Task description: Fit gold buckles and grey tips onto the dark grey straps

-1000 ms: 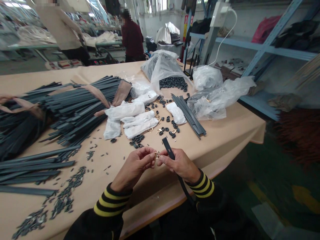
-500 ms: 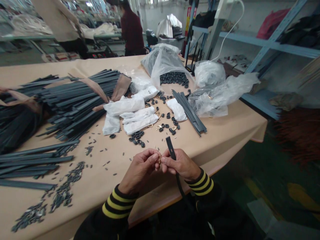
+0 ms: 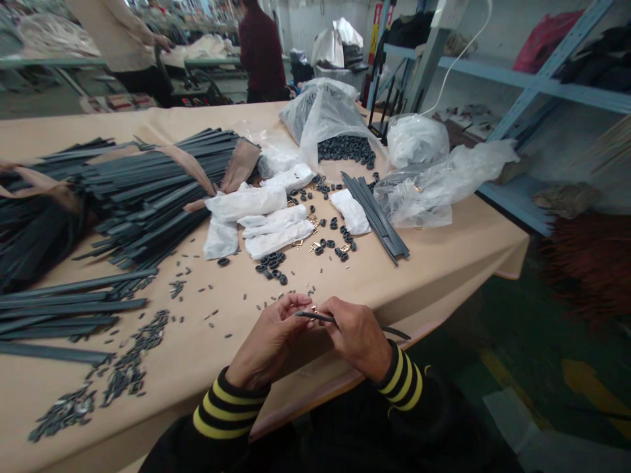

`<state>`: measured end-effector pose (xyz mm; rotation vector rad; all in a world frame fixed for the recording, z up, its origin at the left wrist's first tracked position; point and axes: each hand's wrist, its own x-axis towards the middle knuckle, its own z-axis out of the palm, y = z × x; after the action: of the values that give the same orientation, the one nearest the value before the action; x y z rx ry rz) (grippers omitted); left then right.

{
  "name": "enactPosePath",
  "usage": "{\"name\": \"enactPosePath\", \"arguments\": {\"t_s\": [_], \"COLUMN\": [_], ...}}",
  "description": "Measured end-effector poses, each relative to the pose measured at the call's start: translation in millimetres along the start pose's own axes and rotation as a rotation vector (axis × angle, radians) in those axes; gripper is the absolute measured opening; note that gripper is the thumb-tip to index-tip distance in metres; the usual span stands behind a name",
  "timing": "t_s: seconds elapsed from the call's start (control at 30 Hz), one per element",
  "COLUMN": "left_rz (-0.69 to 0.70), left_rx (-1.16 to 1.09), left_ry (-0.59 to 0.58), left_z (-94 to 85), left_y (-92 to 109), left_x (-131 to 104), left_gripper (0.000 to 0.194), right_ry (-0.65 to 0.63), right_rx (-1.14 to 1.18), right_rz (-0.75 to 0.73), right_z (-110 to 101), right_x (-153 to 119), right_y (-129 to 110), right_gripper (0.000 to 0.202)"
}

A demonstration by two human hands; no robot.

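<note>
Near the table's front edge, my right hand point(image 3: 359, 332) is closed on a dark strap point(image 3: 318, 316), whose tip points left between the hands. The strap's other part comes out beyond the right wrist. My left hand point(image 3: 271, 332) has its fingers closed around a small gold buckle point(image 3: 314, 309), beside the strap's tip. The fingers partly hide the buckle, so whether the strap passes through it cannot be told. Dark loops point(image 3: 271, 264) and white packets point(image 3: 279, 238) lie beyond the hands.
Bundles of dark straps point(image 3: 148, 190) and scattered small dark pieces point(image 3: 133, 358) lie on the left. Farther back are an open bag of loops point(image 3: 345, 150), a short strap stack point(image 3: 375, 220) and clear plastic bags point(image 3: 444, 187). Two people stand beyond the table point(image 3: 458, 263).
The strap has turned from upright to nearly level, its tip now pointing left at the buckle. My right hand has rolled over it. The view has shifted slightly.
</note>
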<state>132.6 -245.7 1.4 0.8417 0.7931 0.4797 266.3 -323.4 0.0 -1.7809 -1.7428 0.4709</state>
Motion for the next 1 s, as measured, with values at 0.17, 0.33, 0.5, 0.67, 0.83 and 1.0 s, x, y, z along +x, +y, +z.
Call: {"name": "enactPosePath", "arguments": {"t_s": [0.17,0.33,0.5,0.67,0.83,1.0], "left_rz": [-0.078,0.073,0.132,0.142,0.126,-0.018], "left_rx": [-0.017,0.154,0.329,0.362,0.281,0.051], "left_ry": [-0.007,0.095,0.151,0.138,0.135,-0.02], "left_z": [0.7,-0.6,4.1,14.5,10.1,1.5], "left_y": [-2.7,0.2,13.5,19.2,16.9,11.9], "left_x": [-3.3,-3.7,-12.0,-21.0,-19.1,-16.8], "left_gripper": [0.014,0.014,0.018,0.015,0.017,0.015], "right_ry": [0.029,-0.064,-0.096,-0.245,-0.39,-0.496], "right_rx": [0.064,0.247,0.363,0.58,0.9,1.009], "right_rz": [0.032,0.141,0.278,0.207,0.124,0.078], "right_z": [5.8,0.1,-11.0,-8.0,-8.6,-12.7], "right_x": [-3.6,-3.0,-2.6,-8.2,-14.9,-14.9], "right_y": [-0.9,0.6,10.3,19.3,26.0,32.6], "right_gripper": [0.013,0.015,0.025,0.019,0.025,0.031]}}
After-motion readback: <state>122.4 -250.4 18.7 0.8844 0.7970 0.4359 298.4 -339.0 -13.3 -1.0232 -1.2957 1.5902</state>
